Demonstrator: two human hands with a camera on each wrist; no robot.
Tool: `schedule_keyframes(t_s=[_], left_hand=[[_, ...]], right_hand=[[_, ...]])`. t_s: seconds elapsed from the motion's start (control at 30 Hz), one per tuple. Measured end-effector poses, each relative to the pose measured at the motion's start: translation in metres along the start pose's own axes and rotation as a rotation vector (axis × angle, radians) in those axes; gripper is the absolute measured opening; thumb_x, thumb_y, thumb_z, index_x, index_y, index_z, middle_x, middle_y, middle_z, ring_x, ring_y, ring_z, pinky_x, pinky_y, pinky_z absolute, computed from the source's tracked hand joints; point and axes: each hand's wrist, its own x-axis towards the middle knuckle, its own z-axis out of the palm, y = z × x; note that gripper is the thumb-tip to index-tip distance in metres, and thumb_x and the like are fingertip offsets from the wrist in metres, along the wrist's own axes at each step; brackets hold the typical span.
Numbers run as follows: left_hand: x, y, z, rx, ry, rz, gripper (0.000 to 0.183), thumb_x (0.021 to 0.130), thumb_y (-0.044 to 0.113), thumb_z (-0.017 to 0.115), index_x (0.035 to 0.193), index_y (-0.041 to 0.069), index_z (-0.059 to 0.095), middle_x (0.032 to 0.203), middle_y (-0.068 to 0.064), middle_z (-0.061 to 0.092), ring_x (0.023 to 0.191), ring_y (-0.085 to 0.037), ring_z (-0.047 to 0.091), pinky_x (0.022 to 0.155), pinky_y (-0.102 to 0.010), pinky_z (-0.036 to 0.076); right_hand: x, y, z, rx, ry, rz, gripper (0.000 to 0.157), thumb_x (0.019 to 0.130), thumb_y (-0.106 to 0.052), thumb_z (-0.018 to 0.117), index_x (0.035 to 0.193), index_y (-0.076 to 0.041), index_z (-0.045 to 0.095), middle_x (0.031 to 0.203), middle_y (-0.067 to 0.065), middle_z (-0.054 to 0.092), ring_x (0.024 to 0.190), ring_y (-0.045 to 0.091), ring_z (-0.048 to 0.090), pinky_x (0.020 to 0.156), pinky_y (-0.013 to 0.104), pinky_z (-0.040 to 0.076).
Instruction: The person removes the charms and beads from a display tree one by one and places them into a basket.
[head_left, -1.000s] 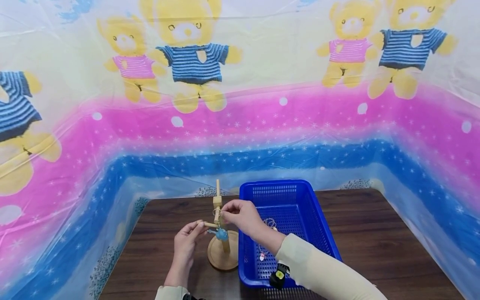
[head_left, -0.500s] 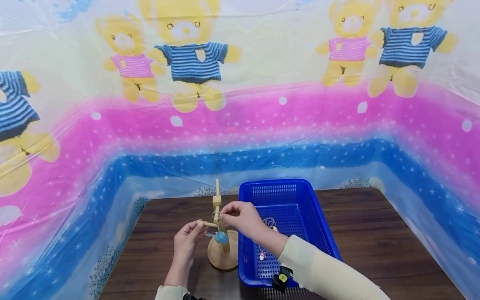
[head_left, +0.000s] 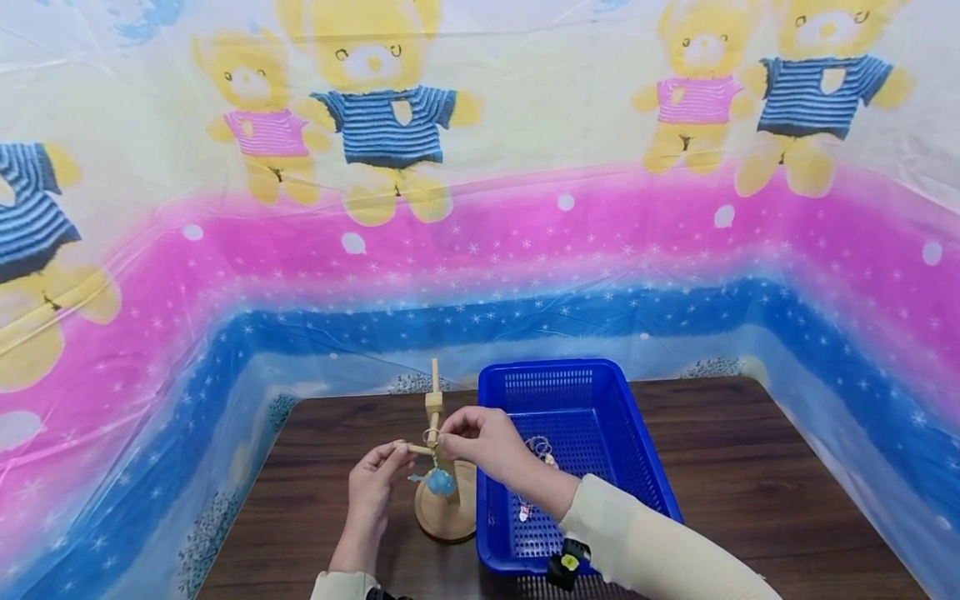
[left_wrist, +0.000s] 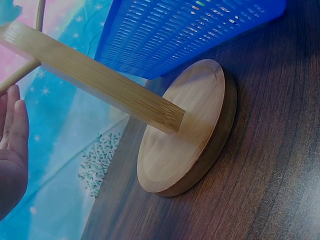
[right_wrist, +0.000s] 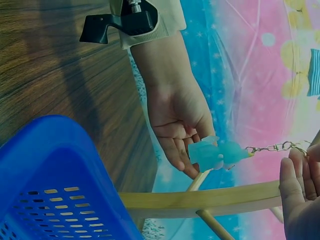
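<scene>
A wooden stand (head_left: 434, 404) with side pegs rises from a round base (left_wrist: 192, 125). My left hand (head_left: 370, 482) pinches one of its pegs (head_left: 417, 449) between thumb and fingers. With thumb and index finger, my right hand (head_left: 489, 442) pinches the metal ring (head_left: 431, 436) of a keychain. From the ring a short chain (right_wrist: 275, 147) carries a translucent blue figure charm (head_left: 440, 482), which hangs in front of the post, below the held peg. Whether the ring goes around a peg or stands in front of it, I cannot tell.
A blue perforated plastic basket (head_left: 491, 533) stands right of the stand, under my right forearm. Other keychains (head_left: 524, 510) with clear rings and small charms lie inside it. The dark wooden table (head_left: 765, 467) is backed by a bear-print cloth (head_left: 525, 250).
My right hand has lowered slightly. The ring and the blue charm have come down a little with it, the charm swinging slightly left. My left hand has stayed on its peg.
</scene>
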Motion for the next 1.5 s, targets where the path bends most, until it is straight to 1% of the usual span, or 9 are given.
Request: schedule_keyframes(t_s=[0.17, 0.3, 0.4, 0.5, 0.63, 0.9, 1.13, 1.3, 1.5], left_hand=[[0.000, 0.000, -0.001, 0.003, 0.001, 0.005, 0.020, 0.100, 0.002, 0.062, 0.090, 0.016, 0.072, 0.079, 0.013, 0.077, 0.075, 0.001, 0.074, 0.077, -0.018, 0.064], [0.000, 0.000, -0.001, 0.014, 0.005, 0.003, 0.016, 0.100, 0.002, 0.062, 0.094, 0.013, 0.071, 0.079, 0.013, 0.077, 0.076, 0.001, 0.074, 0.078, -0.018, 0.064], [0.001, 0.000, 0.000, 0.013, 0.007, -0.012, 0.015, 0.101, 0.002, 0.062, 0.094, 0.012, 0.071, 0.078, 0.013, 0.077, 0.075, 0.001, 0.073, 0.078, -0.018, 0.064], [0.000, 0.001, 0.000, 0.011, 0.008, -0.021, 0.019, 0.101, 0.002, 0.061, 0.092, 0.015, 0.071, 0.078, 0.013, 0.076, 0.074, 0.001, 0.073, 0.078, -0.018, 0.064], [0.000, 0.001, 0.000, 0.013, 0.010, -0.011, 0.020, 0.100, 0.000, 0.060, 0.092, 0.014, 0.071, 0.077, 0.013, 0.076, 0.074, 0.001, 0.073, 0.077, -0.018, 0.064], [0.000, 0.000, -0.001, 0.034, -0.005, 0.016, 0.018, 0.100, 0.002, 0.061, 0.092, 0.015, 0.071, 0.078, 0.013, 0.076, 0.077, 0.001, 0.074, 0.078, -0.018, 0.064], [0.000, 0.001, 0.000, 0.014, -0.017, 0.016, 0.027, 0.101, 0.001, 0.060, 0.087, 0.021, 0.071, 0.078, 0.013, 0.077, 0.077, 0.002, 0.074, 0.076, -0.016, 0.063], [0.000, 0.001, 0.000, -0.005, -0.005, 0.018, 0.027, 0.100, -0.002, 0.059, 0.086, 0.018, 0.070, 0.077, 0.012, 0.076, 0.075, 0.001, 0.074, 0.076, -0.017, 0.064], [0.001, 0.000, 0.001, -0.023, 0.008, 0.011, 0.023, 0.099, -0.004, 0.060, 0.089, 0.013, 0.070, 0.078, 0.010, 0.077, 0.074, 0.000, 0.074, 0.076, -0.018, 0.064]], right_hand=[[-0.002, -0.001, -0.001, -0.017, -0.012, -0.019, 0.012, 0.095, -0.011, 0.070, 0.098, 0.001, 0.072, 0.095, 0.016, 0.074, 0.079, 0.008, 0.069, 0.075, 0.024, 0.064], [-0.003, -0.001, -0.001, -0.020, -0.020, -0.018, 0.012, 0.095, -0.011, 0.070, 0.098, 0.000, 0.072, 0.094, 0.015, 0.074, 0.077, 0.004, 0.066, 0.075, 0.021, 0.063], [-0.003, -0.001, -0.001, -0.010, -0.024, -0.022, 0.012, 0.095, -0.011, 0.070, 0.098, 0.001, 0.071, 0.095, 0.017, 0.074, 0.077, 0.004, 0.065, 0.075, 0.022, 0.063], [-0.004, -0.002, -0.002, 0.008, -0.035, -0.026, 0.014, 0.095, -0.010, 0.069, 0.099, 0.003, 0.071, 0.098, 0.023, 0.073, 0.077, 0.004, 0.065, 0.076, 0.023, 0.064], [-0.006, -0.003, -0.002, 0.027, -0.047, -0.021, 0.014, 0.096, -0.010, 0.069, 0.100, 0.004, 0.070, 0.100, 0.027, 0.072, 0.077, 0.003, 0.066, 0.077, 0.025, 0.065], [-0.008, -0.004, -0.004, 0.033, -0.064, -0.025, 0.013, 0.096, -0.008, 0.068, 0.100, 0.005, 0.070, 0.096, 0.021, 0.073, 0.077, 0.004, 0.067, 0.076, 0.025, 0.065], [-0.009, -0.004, -0.004, 0.029, -0.069, -0.034, 0.012, 0.096, -0.008, 0.068, 0.099, 0.004, 0.070, 0.093, 0.018, 0.073, 0.076, 0.004, 0.067, 0.077, 0.027, 0.066], [-0.011, -0.006, -0.004, 0.019, -0.063, -0.021, 0.012, 0.096, -0.009, 0.069, 0.099, 0.002, 0.071, 0.093, 0.016, 0.074, 0.077, 0.005, 0.067, 0.078, 0.028, 0.066], [-0.016, -0.005, -0.007, 0.034, -0.078, -0.010, 0.013, 0.096, -0.008, 0.068, 0.099, 0.004, 0.070, 0.096, 0.025, 0.072, 0.077, 0.006, 0.068, 0.076, 0.023, 0.065]])
